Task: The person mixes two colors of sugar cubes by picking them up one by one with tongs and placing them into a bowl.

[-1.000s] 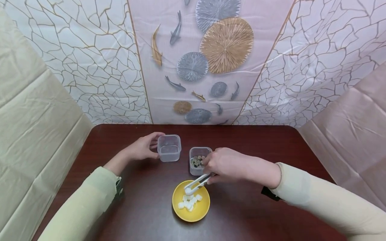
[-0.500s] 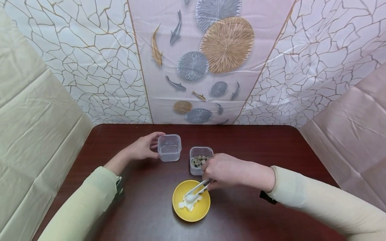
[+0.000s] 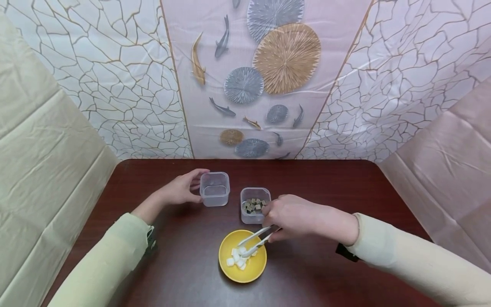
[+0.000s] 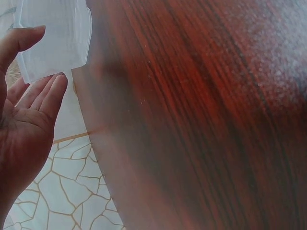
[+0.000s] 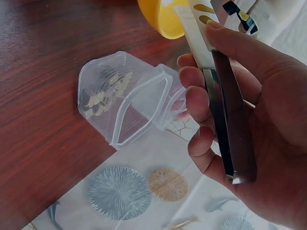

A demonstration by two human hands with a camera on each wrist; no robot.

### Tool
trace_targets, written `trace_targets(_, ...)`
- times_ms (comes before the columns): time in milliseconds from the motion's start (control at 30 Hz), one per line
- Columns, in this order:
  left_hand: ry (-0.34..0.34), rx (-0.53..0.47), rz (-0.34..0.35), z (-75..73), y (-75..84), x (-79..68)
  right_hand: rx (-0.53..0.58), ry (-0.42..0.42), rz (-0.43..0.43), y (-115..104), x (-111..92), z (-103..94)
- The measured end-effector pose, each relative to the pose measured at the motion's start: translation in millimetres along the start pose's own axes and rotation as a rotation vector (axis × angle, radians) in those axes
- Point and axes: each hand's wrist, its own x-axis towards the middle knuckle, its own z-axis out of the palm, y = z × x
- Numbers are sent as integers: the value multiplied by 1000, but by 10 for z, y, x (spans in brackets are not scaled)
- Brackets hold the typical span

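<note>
My left hand (image 3: 180,188) holds a clear square plastic container (image 3: 215,200) by its left side; in the left wrist view the thumb lies on one side and the fingertips at another. My right hand (image 3: 293,215) grips a pair of tongs (image 5: 224,129) with a dark metal handle and white arms. Their arms are spread, and the tips reach down among white cubes (image 3: 230,261) in a yellow bowl (image 3: 245,278). Just behind the bowl, partly covered by my right fingers, stands a second clear container (image 3: 250,219) with several greyish-brown cubes (image 3: 251,206) inside.
Everything stands on a dark reddish-brown table (image 3: 184,264). Patterned cloth (image 3: 245,119) hangs right behind its back edge, and plain pale cloth (image 3: 50,140) slopes along the left side.
The tongs, earlier nearly closed above the cubes, have gone down among them and spread apart. My right hand has shifted slightly. The left hand and its container have stayed in place.
</note>
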Motion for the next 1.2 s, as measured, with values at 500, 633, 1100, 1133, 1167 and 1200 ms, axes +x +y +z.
trace_targets(500, 25, 127, 80, -193, 248, -151, 135, 94, 52, 81, -257, 9)
trace_targets(633, 37, 151, 155, -171, 384, -170, 177, 115, 82, 98, -325, 4)
trace_targets(1100, 5, 189, 242, 249, 817, -78, 202, 163, 134, 131, -541, 14)
trace_targets(1133, -6, 184, 240, 284, 828, -64, 207, 168, 137, 136, -555, 17)
trace_targets(1167, -15, 183, 248, 318, 834, -50, 209, 172, 141, 143, -571, 22)
trace_targets(1200, -23, 182, 252, 350, 844, -38, 211, 177, 145, 150, -586, 28)
